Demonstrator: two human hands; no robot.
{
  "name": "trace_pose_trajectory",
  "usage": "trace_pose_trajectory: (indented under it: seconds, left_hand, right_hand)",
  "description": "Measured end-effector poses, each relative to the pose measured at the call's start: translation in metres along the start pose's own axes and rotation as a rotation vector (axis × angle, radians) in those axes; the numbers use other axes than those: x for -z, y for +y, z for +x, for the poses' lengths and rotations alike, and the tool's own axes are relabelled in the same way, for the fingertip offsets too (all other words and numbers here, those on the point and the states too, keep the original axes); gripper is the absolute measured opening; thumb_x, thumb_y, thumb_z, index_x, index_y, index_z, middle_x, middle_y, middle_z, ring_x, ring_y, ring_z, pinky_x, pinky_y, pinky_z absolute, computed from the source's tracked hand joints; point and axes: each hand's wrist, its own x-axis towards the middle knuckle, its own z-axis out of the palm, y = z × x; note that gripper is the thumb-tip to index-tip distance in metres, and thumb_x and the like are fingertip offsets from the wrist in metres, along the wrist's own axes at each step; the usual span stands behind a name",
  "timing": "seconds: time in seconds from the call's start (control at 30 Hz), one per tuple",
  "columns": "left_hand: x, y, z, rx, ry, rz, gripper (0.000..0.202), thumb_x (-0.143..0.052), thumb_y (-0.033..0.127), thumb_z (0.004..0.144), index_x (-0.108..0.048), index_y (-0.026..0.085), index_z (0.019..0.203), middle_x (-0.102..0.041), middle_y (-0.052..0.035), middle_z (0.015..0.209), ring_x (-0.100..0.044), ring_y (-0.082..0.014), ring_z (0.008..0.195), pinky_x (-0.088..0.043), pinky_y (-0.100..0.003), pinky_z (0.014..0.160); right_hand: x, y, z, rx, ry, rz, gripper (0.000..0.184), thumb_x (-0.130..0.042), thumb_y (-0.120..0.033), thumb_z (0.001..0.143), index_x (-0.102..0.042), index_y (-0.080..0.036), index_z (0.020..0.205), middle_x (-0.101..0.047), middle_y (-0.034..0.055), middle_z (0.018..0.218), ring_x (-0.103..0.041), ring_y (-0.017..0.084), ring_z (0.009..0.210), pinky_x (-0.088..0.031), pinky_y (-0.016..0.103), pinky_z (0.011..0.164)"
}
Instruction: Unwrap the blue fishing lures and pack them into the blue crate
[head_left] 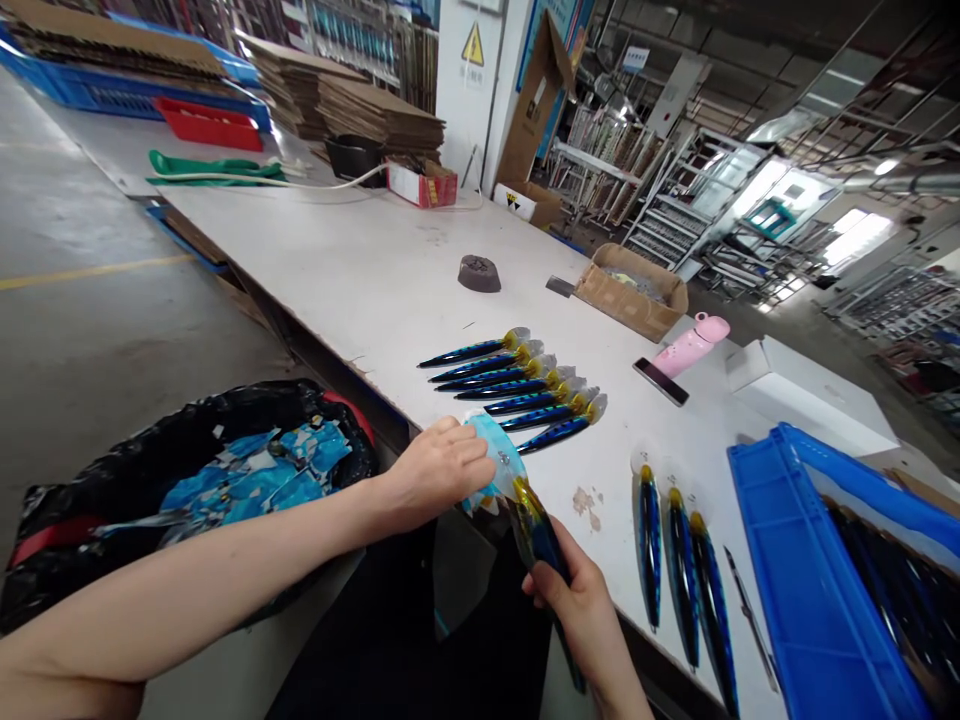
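Note:
My right hand [581, 595] is wrapped round a fishing lure [534, 515], dark blue with a yellow head, held just off the table's front edge. Light blue masking film [495, 440] covers the lure's head end. My left hand [439, 470] is closed in a fist on that film. Beyond my hands, a row of several blue lures [517, 388] with clear lips lies on the white table [360, 270]. To the right, 3 similar lures [681, 570] lie side by side, with a slim metal knife-like tool [750, 620] next to them.
A black-bagged bin [45, 520] with blue film scraps stands at left. At right are a blue crate [810, 590] of lures, a white box [814, 395], a pink bottle [690, 348] and a phone [660, 382]. Farther back are a dark lump [478, 273] and a cardboard box [630, 305].

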Motion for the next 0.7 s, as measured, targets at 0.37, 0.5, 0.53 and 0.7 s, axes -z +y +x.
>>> trace_pose_trajectory:
  seconds: [0.37, 0.5, 0.53, 0.7]
  left_hand:
    - [-0.014, 0.030, -0.053, 0.453, 0.158, -0.441, 0.036, -0.045, 0.021, 0.091, -0.035, 0.020, 0.056, -0.042, 0.0029, 0.053, -0.039, -0.0116, 0.052, -0.030, -0.025, 0.054]
    - [-0.057, 0.009, -0.135, 1.081, -0.040, -0.301, 0.030, -0.053, 0.038, 0.084, -0.044, 0.021, 0.061, -0.050, 0.0021, 0.057, -0.048, -0.0139, 0.053, -0.036, -0.024, 0.053]
    - [-0.061, -0.001, -0.161, 1.209, -0.072, -0.225, 0.024, -0.054, 0.042, 0.081, -0.052, 0.020, 0.072, -0.055, 0.0007, 0.063, -0.052, -0.0164, 0.058, -0.038, -0.025, 0.055]
    - [-0.044, -0.035, -0.284, 1.280, -0.221, 0.235, 0.040, -0.056, 0.060, 0.078, -0.061, 0.020, 0.076, -0.051, -0.0008, 0.063, -0.051, -0.0198, 0.058, -0.039, -0.029, 0.057]
  right_hand:
    - [-0.008, -0.030, -0.037, -0.034, -0.023, 1.007, 0.049, -0.079, -0.062, 0.066, -0.070, -0.036, 0.106, -0.062, -0.0035, 0.070, -0.039, 0.004, 0.035, -0.033, 0.017, 0.034]
    - [0.022, -0.029, -0.027, 0.180, 0.183, 0.772, 0.055, -0.077, -0.058, 0.070, -0.066, -0.033, 0.117, -0.068, 0.0010, 0.078, -0.058, 0.012, 0.049, -0.051, 0.024, 0.046]
    - [0.023, -0.022, -0.023, 0.168, 0.244, 0.641, 0.055, -0.077, -0.054, 0.072, -0.065, -0.029, 0.120, -0.070, 0.0034, 0.080, -0.063, 0.016, 0.057, -0.055, 0.028, 0.054]
    - [-0.009, 0.010, 0.004, 0.111, 0.307, 0.081, 0.064, -0.071, -0.043, 0.081, -0.052, -0.021, 0.138, -0.067, 0.0114, 0.123, -0.065, 0.029, 0.109, -0.050, 0.045, 0.099]
